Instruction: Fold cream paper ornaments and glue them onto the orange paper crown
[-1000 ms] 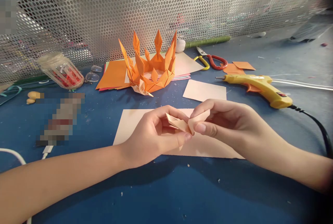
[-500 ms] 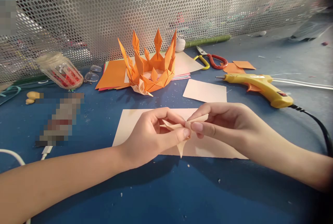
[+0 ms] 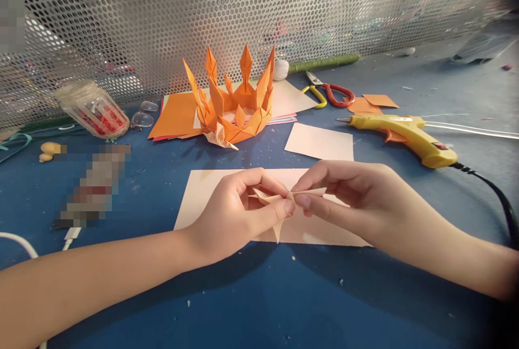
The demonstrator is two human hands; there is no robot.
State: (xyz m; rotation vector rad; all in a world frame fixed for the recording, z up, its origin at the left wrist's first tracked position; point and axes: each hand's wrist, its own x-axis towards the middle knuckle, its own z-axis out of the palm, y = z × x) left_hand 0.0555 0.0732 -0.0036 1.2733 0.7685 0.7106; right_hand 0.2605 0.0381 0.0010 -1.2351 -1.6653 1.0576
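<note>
A small folded piece of pale peach paper (image 3: 279,198) is pinched between both of my hands just above the blue table. My left hand (image 3: 233,214) grips its left side with thumb and fingers closed. My right hand (image 3: 344,192) pinches its right side, and the thumbs almost touch. A pointed flap of the piece hangs down below my left thumb. Under the hands lies a larger pale peach sheet (image 3: 203,192). Behind them stands an orange folded paper crown (image 3: 235,103).
A yellow glue gun (image 3: 405,133) with a black cord lies at the right. Scissors (image 3: 330,92) with red and yellow handles, orange paper sheets (image 3: 176,116), a smaller pale sheet (image 3: 320,142), glasses (image 3: 144,116) and a tipped jar (image 3: 95,108) sit before a perforated metal screen (image 3: 162,14).
The folded piece has flattened out between my fingers and a pointed flap has dropped below my left thumb. Both hands have stayed in much the same place.
</note>
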